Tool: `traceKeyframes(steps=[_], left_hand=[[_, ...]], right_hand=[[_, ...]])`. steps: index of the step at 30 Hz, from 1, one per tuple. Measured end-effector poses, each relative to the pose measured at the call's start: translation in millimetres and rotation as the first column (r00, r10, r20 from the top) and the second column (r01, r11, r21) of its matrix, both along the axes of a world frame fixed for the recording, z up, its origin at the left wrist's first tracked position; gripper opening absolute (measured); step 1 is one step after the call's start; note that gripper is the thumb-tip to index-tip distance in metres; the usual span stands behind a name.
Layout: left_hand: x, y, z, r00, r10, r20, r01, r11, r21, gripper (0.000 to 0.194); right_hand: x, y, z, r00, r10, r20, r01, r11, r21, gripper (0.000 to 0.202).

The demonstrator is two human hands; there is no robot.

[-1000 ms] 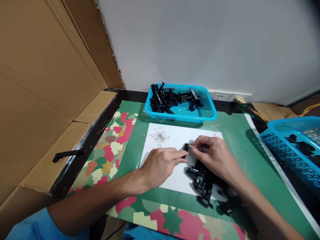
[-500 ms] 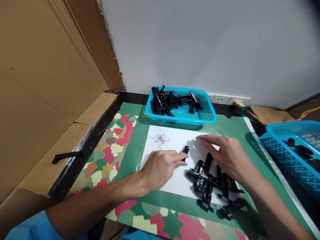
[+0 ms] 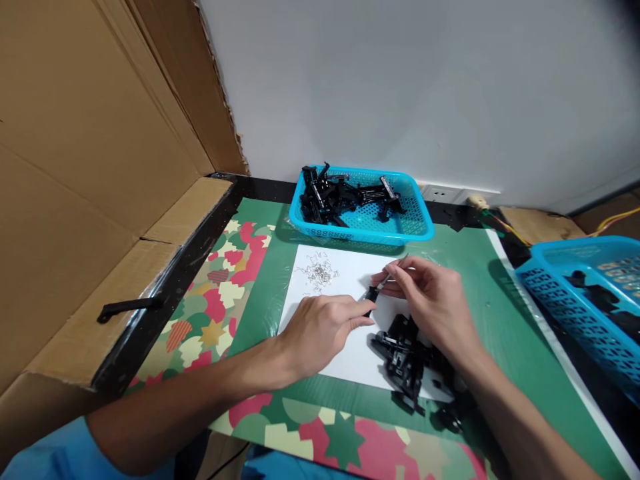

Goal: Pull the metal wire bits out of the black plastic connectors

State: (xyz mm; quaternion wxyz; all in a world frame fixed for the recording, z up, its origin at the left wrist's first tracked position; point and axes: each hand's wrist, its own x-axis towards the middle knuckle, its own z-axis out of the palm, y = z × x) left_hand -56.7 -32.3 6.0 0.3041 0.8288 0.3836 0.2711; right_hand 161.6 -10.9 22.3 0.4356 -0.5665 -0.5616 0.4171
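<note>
My left hand pinches a small black plastic part above a white sheet. Close beside it, my right hand grips a thin metal tool, like tweezers, whose lower end meets the top of that part. Small thin wire pieces lie in a loose heap on the sheet's left side. Below my right hand, a pile of black plastic parts spreads over the sheet and past its near edge; my right hand and forearm hide some of it.
Behind the sheet stands a blue basket holding black parts. A second blue basket with dark parts is at the right. Cardboard walls the left side, with a black bar lying there. Sockets line the back wall.
My right hand has moved left to the black part, and a thin metal tool now shows in it. My left hand keeps its pinch in nearly the same place.
</note>
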Motion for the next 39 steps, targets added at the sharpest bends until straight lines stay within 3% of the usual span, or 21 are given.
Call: traceKeyframes(steps=[15,30,39], left_hand=[[-1.2,0.0,0.6,0.997,-0.008,-0.071,0.012,0.999,0.049,0.022],[-1.0,-0.5,-1.0,0.998,-0.015,-0.064,0.02,0.997,0.08,0.024],[-0.5,0.4,-2.0,1.0,-0.015,-0.01,0.015,1.0,0.003,0.026]], right_hand=[[1.4,-2.3,-4.4,0.993,-0.029,0.113,0.023,0.998,0.058,0.038],[0.6,-5.2,-4.1,0.902,-0.048,0.428,-0.034,0.983,0.181,0.03],[1.6,-3.7,-4.8,0.919,-0.039,0.392,-0.032,0.984,0.175,0.029]])
